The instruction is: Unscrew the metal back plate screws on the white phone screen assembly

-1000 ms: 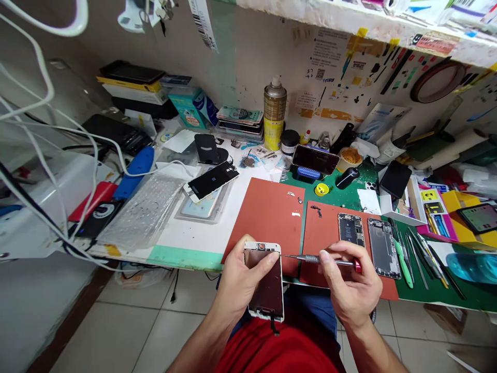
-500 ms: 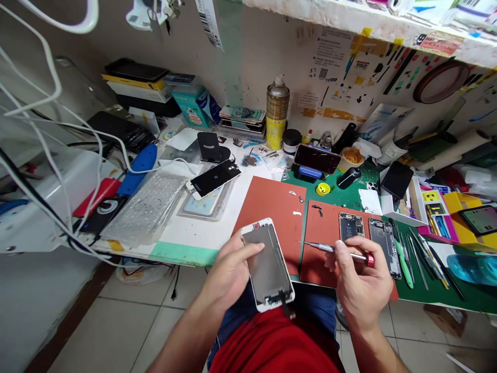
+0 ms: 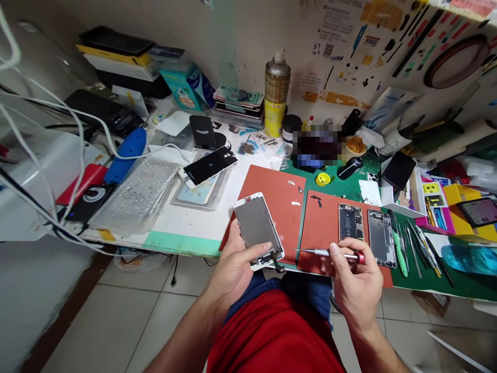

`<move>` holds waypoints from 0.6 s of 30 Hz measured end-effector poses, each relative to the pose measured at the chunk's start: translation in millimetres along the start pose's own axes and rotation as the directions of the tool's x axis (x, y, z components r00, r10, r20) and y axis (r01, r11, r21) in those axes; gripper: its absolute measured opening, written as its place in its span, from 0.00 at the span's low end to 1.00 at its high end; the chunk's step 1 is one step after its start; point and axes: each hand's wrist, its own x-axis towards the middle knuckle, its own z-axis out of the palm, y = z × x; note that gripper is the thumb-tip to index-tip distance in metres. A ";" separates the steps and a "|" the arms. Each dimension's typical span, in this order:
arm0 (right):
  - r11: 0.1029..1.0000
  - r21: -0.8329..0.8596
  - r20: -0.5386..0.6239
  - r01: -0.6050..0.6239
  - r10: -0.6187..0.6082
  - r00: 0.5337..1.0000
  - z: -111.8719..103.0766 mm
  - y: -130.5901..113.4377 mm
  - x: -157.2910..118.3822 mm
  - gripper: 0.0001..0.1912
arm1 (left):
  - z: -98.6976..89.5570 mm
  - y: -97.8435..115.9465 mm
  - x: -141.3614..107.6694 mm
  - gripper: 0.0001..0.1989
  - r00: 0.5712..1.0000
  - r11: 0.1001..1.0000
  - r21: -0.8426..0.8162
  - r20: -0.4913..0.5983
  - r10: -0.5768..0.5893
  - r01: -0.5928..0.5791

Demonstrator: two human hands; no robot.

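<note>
With left hand (image 3: 233, 265), firmly gripping a detached phone screen (image 3: 256, 223) by the table (image 3: 194, 223); with right hand (image 3: 357, 277), pinching a precision screwdriver (image 3: 320, 252); apparently working midway, leaving two phone housings (image 3: 380, 238) open, screenless.

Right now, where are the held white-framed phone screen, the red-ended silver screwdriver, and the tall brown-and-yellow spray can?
Held white-framed phone screen (image 3: 256, 223), head view: grey flat face.
Red-ended silver screwdriver (image 3: 321, 252), head view: metal grip.
Tall spray can (image 3: 277, 89), head view: upper body.
</note>
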 end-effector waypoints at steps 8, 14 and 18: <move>0.999 -0.006 0.055 -0.053 0.053 0.997 0.6 -1.0 -5.1 0.13 | -2.4 -5.2 -6.6 0.56 1.000 0.999 0.039 0.006 0.019 -0.019; 0.998 0.004 0.080 -0.059 0.058 0.995 6.1 -5.4 -7.1 0.14 | 2.0 -4.1 -9.9 0.58 1.000 1.000 0.020 0.019 0.016 -0.016; 0.998 0.010 0.090 -0.058 0.056 0.994 6.2 -5.9 -7.6 0.14 | 3.4 -3.5 -10.5 0.61 1.000 1.000 0.015 0.013 0.002 -0.002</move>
